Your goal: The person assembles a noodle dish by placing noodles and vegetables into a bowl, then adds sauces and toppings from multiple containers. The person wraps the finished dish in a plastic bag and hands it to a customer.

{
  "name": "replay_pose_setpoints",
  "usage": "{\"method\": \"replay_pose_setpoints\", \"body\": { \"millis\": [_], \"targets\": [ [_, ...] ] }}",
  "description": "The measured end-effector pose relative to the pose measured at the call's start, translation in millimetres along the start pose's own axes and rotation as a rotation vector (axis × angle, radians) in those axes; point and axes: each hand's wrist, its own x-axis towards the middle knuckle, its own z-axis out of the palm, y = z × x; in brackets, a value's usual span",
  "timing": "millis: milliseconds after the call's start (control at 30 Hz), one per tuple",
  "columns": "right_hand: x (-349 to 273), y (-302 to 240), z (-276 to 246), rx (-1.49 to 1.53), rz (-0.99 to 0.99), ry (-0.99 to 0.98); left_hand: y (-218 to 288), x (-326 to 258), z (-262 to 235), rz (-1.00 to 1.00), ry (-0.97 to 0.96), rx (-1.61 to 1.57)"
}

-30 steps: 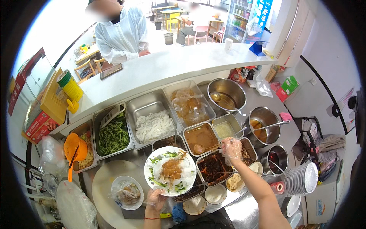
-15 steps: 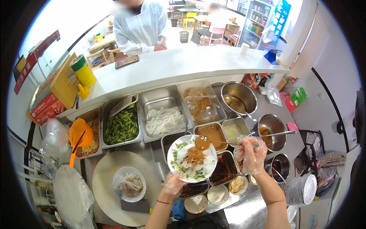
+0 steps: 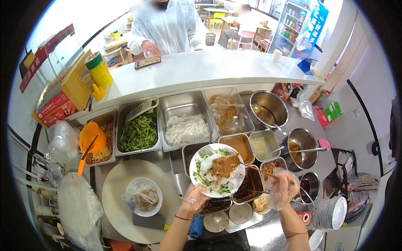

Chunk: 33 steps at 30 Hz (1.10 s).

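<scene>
The plate (image 3: pixel 240 177) is raised above the sauce trays, tilted, and partly masks the dark red sauce (image 3: pixel 251 184). It carries white strips, green shreds and brown sauce. Left hand (image 3: pixel 194 198), in a clear glove: fingers gripping the plate at its lower left rim. Right hand (image 3: pixel 286 188), likewise gloved: fingers closed round the handle of a ladle (image 3: pixel 260 170), its bowl over the plate; whether it touches the food cannot be told.

Behind the plate: the noodle tray (image 3: pixel 180 103), beside it the greens tray (image 3: pixel 139 152) with a grater (image 3: pixel 141 109) resting across it. Left of the plate: a round board (image 3: pixel 115 203) bearing a bowl (image 3: pixel 144 212) with a plastic bag in it. Far side: a white counter (image 3: pixel 201 69); a person (image 3: pixel 169 29) there has one hand at a phone (image 3: pixel 147 62)
</scene>
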Motion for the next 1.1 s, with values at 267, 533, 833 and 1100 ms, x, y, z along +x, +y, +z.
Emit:
{"method": "replay_pose_setpoints", "body": {
  "millis": [267, 533, 833, 1100],
  "targets": [
    [51.0, 104.3, -28.8, 0.224, 0.628, 0.380, 4.6, -12.0, -13.6, -0.010, -0.057, -0.040],
    [12.3, 157.3, -31.2, -0.218, 0.631, -0.044, 24.5, -76.7, -21.8, 0.053, -0.116, -0.080],
    [-91.8, 75.6, 13.8, -0.756, 0.456, -0.643, 64.0, -158.6, -35.8, 0.292, 0.085, 0.088],
    [-104.9, 91.1, 41.6, -0.473, 0.589, -0.385, 51.3, -187.2, -56.2, 0.302, 0.152, -0.005]
  ]
}}
